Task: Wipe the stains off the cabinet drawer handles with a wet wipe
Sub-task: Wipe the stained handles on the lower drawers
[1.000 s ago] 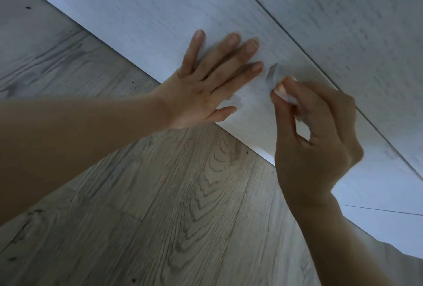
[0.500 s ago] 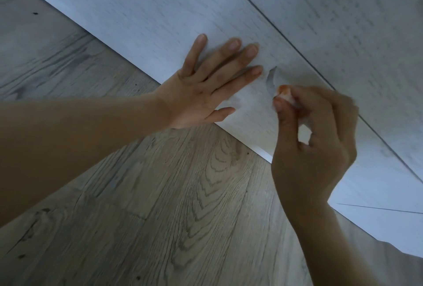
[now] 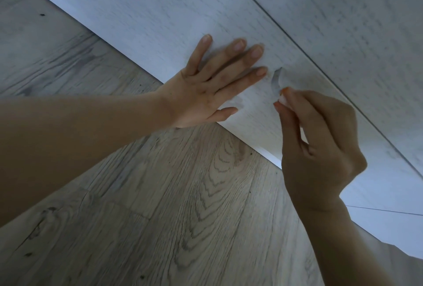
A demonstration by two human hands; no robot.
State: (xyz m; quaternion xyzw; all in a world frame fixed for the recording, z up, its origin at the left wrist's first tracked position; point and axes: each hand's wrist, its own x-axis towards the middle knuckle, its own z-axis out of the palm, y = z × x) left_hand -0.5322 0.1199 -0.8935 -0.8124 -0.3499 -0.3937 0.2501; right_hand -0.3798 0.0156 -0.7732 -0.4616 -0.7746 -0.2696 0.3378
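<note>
Head view: compared with one second ago, the right hand (image 3: 320,148) sits lower along the handle (image 3: 275,78), so more of the handle's grey curved edge is exposed above the fingertips. The left hand (image 3: 206,89) has kept its place on the drawer (image 3: 160,22). Judgement: a wiping stroke is running down the handle, and the upper part has probably been covered; the frames do not resolve whether any stain remains.

Right hand: thumb and forefinger are pinched on a small wad of wipe (image 3: 282,99), white with an orange tint at its edge. The wad touches the lower end of the handle. The other fingers are curled behind; how tightly cannot be determined.

Left hand: fingers straight and spread, pressed flat against the drawer just left of the handle, holding nothing. The forefinger tip lies just beside the handle without touching it.

Handle location: on the white drawer face, below the seam, between the two hands. Wood-grain floor (image 3: 160,194) lies beneath.
</note>
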